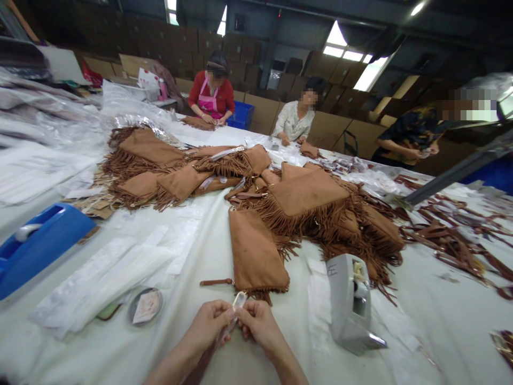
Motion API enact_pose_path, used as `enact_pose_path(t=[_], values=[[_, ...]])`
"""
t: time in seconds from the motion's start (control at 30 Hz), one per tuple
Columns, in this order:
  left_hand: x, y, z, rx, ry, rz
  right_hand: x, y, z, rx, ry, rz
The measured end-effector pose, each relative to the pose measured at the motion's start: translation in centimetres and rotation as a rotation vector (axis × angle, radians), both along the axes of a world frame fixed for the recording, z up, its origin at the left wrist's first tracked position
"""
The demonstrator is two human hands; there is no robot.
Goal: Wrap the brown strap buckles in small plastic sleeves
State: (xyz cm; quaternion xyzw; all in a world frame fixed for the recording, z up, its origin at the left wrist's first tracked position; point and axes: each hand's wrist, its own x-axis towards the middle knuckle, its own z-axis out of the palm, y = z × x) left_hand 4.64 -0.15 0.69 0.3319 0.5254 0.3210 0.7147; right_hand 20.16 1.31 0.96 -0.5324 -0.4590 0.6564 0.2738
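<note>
At the near edge of the table, my left hand (pixel 213 320) and my right hand (pixel 256 321) meet with fingertips pinched. Between them is the end of a brown strap (pixel 206 359), with a pale, shiny loop (pixel 240 300) sticking up that looks like metal hardware under clear film. The strap runs down toward me past my left wrist. Just beyond my fingers lies a tan fringed pouch (pixel 258 251), flat on the table, its wrist strap (pixel 216 282) pointing left. My fingers hide part of the loop.
A grey tape dispenser (pixel 340 310) stands right, a blue one (pixel 44 240) left. Clear bags (pixel 108 278) and a round dish (pixel 145 307) lie left. Fringed pouches (pixel 308 192) pile up ahead; straps (pixel 452 240) lie right. Several people work across the table.
</note>
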Motion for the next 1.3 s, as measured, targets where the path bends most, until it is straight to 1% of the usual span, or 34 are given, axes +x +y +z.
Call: enact_pose_path(t=[0.07, 0.13, 0.23, 0.3, 0.37, 0.4, 0.47, 0.53, 0.57, 0.63, 0.77, 0.83, 0.93, 1.07, 1.2, 1.3], values=[[-0.1, 0.1, 0.1, -0.036, -0.027, 0.015, 0.0, 0.0, 0.6, 0.008, 0.07, 0.032], [-0.2, 0.2, 0.2, -0.074, -0.055, 0.031, -0.1, 0.0, 0.8, 0.033, 0.066, 0.026], [-0.2, 0.2, 0.4, -0.109, -0.078, 0.061, -0.1, 0.0, 0.7, 0.134, -0.11, -0.033], [-0.2, 0.2, 0.6, -0.087, -0.079, 0.091, 0.3, -0.1, 0.5, 0.225, -0.27, -0.123], [-0.1, 0.2, 0.8, -0.031, -0.036, 0.122, 0.9, -0.3, 0.5, 0.275, -0.35, -0.244], [-0.1, 0.2, 0.8, 0.003, 0.002, 0.135, 1.2, -0.4, 0.6, 0.275, -0.346, -0.3], [0.1, 0.1, 0.6, 0.073, 0.09, 0.151, 1.6, -0.8, 0.8, 0.222, -0.273, -0.4], [0.3, 0.0, 0.4, 0.146, 0.171, 0.154, 1.4, -1.3, 1.0, 0.127, -0.165, -0.446], [0.4, -0.1, 0.4, 0.182, 0.208, 0.148, 1.1, -1.5, 1.0, 0.072, -0.107, -0.452], [0.4, -0.3, 0.4, 0.257, 0.285, 0.127, 0.0, -1.8, 1.1, -0.026, 0.006, -0.422], [0.3, -0.7, 0.8, 0.406, 0.401, 0.097, -2.0, -1.6, 1.4, -0.126, 0.173, -0.352], [0.3, -0.8, 1.0, 0.392, 0.387, 0.113, -2.5, -1.2, 1.5, -0.153, 0.232, -0.366], [0.6, -0.7, 0.8, 0.305, 0.319, 0.15, -2.7, -0.5, 1.3, -0.179, 0.285, -0.384], [1.3, -0.3, 0.0, 0.292, 0.244, 0.141, -2.7, 0.1, 0.7, -0.158, 0.253, -0.398], [2.3, 0.1, -1.1, 0.305, 0.216, 0.122, -3.0, 0.4, 0.1, -0.065, 0.223, -0.413], [2.9, 0.3, -1.3, 0.303, 0.208, 0.119, -3.0, 0.9, -0.1, -0.011, 0.195, -0.401]])
